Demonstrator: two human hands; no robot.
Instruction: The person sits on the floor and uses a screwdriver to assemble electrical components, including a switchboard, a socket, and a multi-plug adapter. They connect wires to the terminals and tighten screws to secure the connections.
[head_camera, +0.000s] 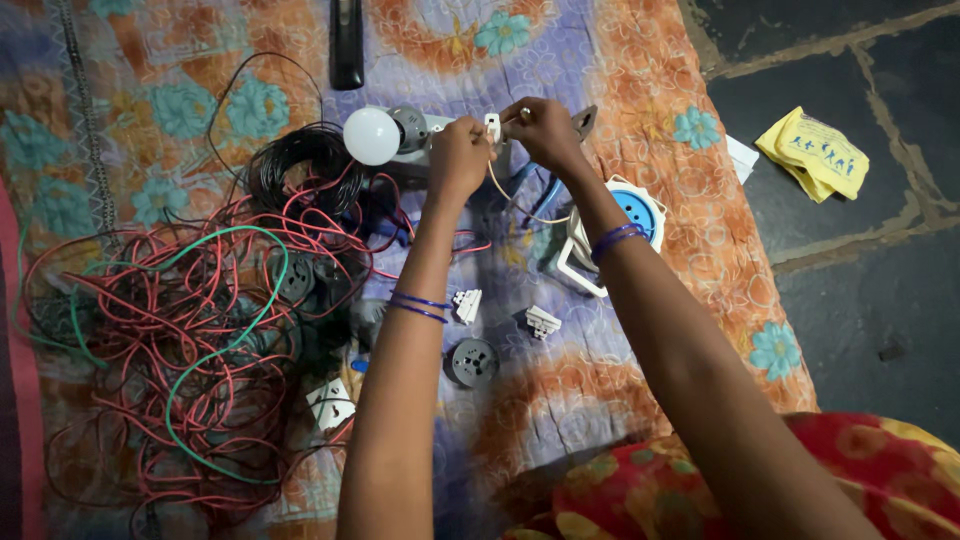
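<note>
Both hands meet over a patterned cloth (620, 80). My left hand (458, 155) and my right hand (540, 130) pinch a small white switch part (492, 127) between them. A thin cream wire (515, 205) hangs down from it. Just left of my left hand lies a white bulb (371, 135) in a grey holder (410, 125). Under my right wrist sits a white and blue extension reel (635, 212). Blue bangles ring both wrists.
A tangle of red, green and black wires (180, 330) fills the left side. Small white switch pieces (467, 304) (542, 321), a grey round socket (473, 361) and a white socket (330, 402) lie near my arms. A black remote-like bar (346, 40) lies at top. Yellow cloth (815, 152) lies on the dark floor.
</note>
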